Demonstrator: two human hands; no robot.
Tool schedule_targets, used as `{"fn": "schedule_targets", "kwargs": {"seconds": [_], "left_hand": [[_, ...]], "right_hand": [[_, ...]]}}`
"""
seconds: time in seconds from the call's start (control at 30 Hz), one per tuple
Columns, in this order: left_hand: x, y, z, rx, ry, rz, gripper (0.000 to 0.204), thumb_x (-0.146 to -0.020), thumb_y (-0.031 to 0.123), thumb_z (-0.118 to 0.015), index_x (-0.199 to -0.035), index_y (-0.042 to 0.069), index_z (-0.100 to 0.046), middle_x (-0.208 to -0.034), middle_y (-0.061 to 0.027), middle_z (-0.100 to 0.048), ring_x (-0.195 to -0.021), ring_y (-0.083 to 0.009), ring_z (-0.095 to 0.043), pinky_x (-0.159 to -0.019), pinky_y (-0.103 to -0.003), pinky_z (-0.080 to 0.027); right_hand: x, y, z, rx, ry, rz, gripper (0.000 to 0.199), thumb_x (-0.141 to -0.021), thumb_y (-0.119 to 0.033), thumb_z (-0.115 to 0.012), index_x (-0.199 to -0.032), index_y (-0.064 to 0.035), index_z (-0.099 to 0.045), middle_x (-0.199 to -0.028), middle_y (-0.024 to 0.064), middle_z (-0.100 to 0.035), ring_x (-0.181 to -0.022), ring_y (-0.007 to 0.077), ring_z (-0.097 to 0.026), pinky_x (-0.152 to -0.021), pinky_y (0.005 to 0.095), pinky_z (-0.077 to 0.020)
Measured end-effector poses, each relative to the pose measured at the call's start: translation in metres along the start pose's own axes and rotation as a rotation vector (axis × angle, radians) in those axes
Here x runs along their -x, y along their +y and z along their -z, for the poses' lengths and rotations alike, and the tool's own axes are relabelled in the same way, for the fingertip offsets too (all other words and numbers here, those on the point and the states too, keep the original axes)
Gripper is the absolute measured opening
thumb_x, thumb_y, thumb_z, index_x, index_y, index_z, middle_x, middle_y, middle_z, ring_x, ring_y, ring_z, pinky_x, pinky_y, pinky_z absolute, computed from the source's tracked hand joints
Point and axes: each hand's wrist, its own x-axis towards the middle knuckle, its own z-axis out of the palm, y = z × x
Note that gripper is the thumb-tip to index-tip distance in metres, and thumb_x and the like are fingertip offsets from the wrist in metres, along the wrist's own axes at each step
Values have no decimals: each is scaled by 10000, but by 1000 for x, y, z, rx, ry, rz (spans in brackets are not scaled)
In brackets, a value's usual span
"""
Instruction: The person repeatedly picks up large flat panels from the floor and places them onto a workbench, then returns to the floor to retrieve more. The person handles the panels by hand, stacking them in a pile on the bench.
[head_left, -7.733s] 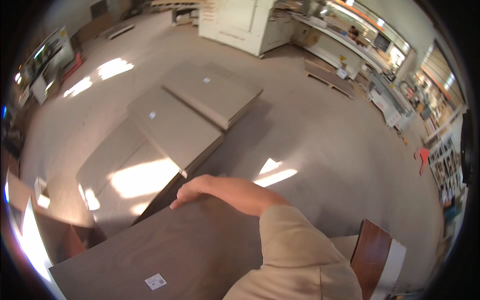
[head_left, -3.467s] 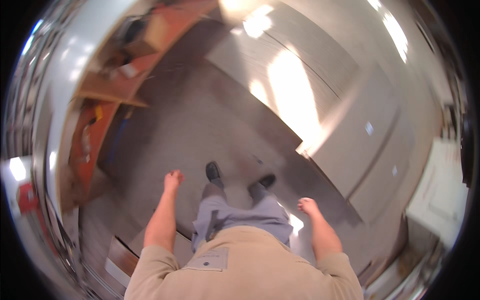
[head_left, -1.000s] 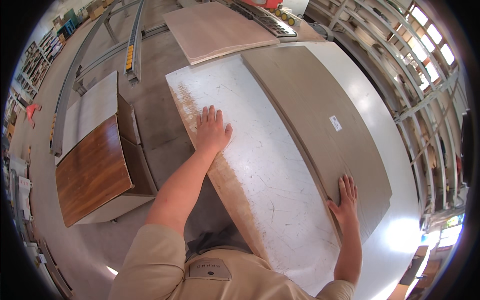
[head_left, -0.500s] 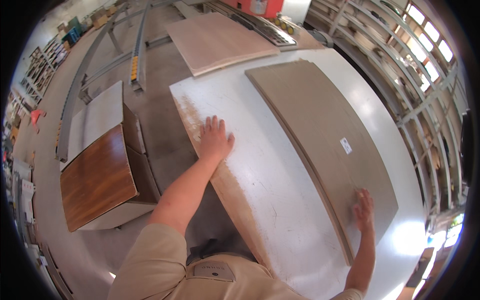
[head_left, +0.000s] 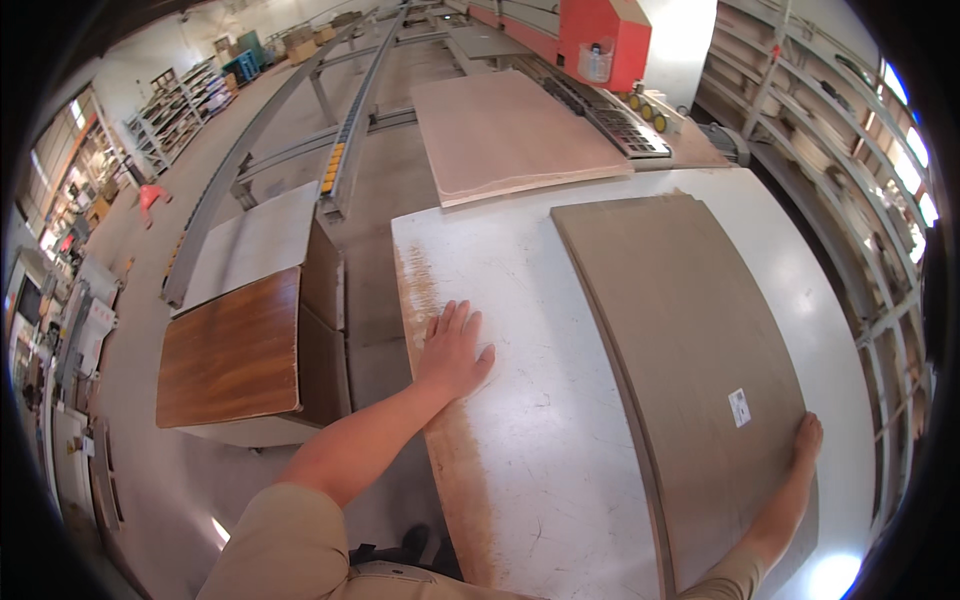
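A long, flat grey-brown panel (head_left: 680, 310) lies on a white worktable (head_left: 520, 450), with a small white label (head_left: 739, 407) on its face. Its left edge looks layered; whether it is one board or a stack, I cannot tell. My right hand (head_left: 807, 440) reaches across the panel, fingers curled over its far right edge, the fingertips partly hidden. Flat on the white tabletop, my left hand (head_left: 458, 350) rests with fingers stretched out, beside the table's worn brown left edge and apart from the panel.
A pale pinkish board (head_left: 515, 135) lies beyond the table's far edge. Red machinery (head_left: 603, 45) stands behind it, by a rack (head_left: 780, 110) on the right. To the left are a cabinet with a brown wood-grain top (head_left: 232, 350) and conveyor rails (head_left: 350, 130).
My right hand has slid from the panel's face to its far right edge. My left hand stays on the tabletop. The view has shifted, so everything sits lower and more to the right.
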Motion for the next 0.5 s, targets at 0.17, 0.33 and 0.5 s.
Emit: {"fn": "schedule_targets", "kwargs": {"seconds": [0.17,0.33,0.5], "left_hand": [[-2,-5,-3,-19,-53,17,593,-929,386,-460,-1386,15,-388,-1501,-183,-279,-1419,-338,-207,-1158,-479,-161],[3,50,-3,32,-40,33,664,-958,424,-414,-1435,-18,-280,-1522,-225,-218,-1424,-356,-190,-1167,-480,-133],[45,167,-47,534,-73,-23,765,-943,449,-453,-1453,-45,-167,-1485,-335,-183,-1402,-433,-184,-1153,-496,-154]], "right_hand": [[3,-12,-2,-85,36,-27,403,-975,-318,-305,-980,-39,-596,-998,225,-619,-953,428,-567,-840,519,-446],[60,-42,24,141,57,147,201,-934,-167,-417,-956,-58,-585,-991,129,-609,-928,323,-568,-815,438,-473],[150,-76,57,-77,-6,-137,351,-942,-309,-398,-993,-35,-611,-1050,176,-612,-971,389,-555,-867,489,-443]]}}
